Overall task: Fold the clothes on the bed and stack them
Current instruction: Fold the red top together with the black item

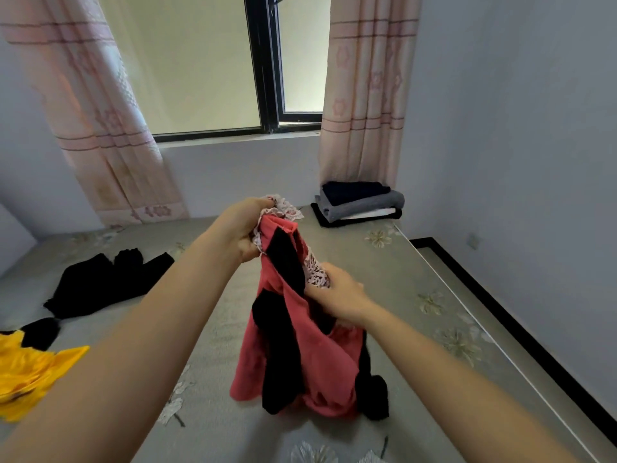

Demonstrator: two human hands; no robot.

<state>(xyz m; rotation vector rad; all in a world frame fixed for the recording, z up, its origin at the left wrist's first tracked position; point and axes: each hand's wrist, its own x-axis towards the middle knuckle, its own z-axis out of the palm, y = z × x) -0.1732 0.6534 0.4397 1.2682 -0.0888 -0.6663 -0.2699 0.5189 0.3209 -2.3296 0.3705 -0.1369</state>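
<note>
I have the red garment (293, 332) lifted off the bed (417, 279), held up in front of me with both hands apart, each clamped on its lace-trimmed upper edge: my left hand (243, 228) grips the higher bunch of lace, my right hand (337, 292) grips a lower bunch nearer to me. The cloth hangs crumpled, its lower folds touching or nearly touching the bed; I cannot tell which. It looks like a soft knit in coral red with broad black bands, and the trim is pale openwork lace, so I judge it limp and likely to slide and bunch. As I read it, the step in hand is finding the edges and opening the piece out before any fold is made. The next move calls for spreading my hands wider to pull the top edge straight, then laying it flat on the bedspread, which is a short grey-green pile with pale flowers. A stack of folded clothes (359, 203), dark, grey and black layers, sits at the far corner by the right curtain (367, 88). Still loose to my left are a black garment (103, 282) spread out and a bright yellow garment (30, 372) at the edge of view.
</note>
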